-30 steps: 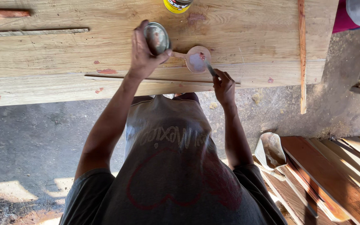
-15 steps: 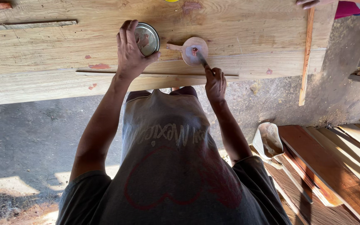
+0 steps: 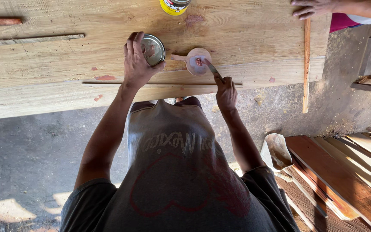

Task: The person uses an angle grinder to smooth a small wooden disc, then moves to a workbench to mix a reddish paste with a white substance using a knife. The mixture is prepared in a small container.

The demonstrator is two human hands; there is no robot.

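My left hand [image 3: 136, 64] grips a small round open tin [image 3: 153, 49] resting on the wide pale wooden board [image 3: 65, 64]. My right hand [image 3: 225, 88] holds a narrow putty knife [image 3: 211, 68] by its handle. The blade's tip rests in a small round lid [image 3: 197, 61] smeared with reddish filler, just right of the tin. Reddish filler patches dot the board.
A yellow can [image 3: 173, 6] stands at the board's far edge. Another person's hand [image 3: 314, 7] rests at the top right on a thin wooden strip [image 3: 306, 64]. Stacked reddish planks [image 3: 344, 172] and a scoop-shaped piece [image 3: 276, 150] lie on the concrete floor at lower right.
My left hand has shifted slightly left with the tin. The knife tip has stayed in the lid. Another person's hand has come into view at the top right.
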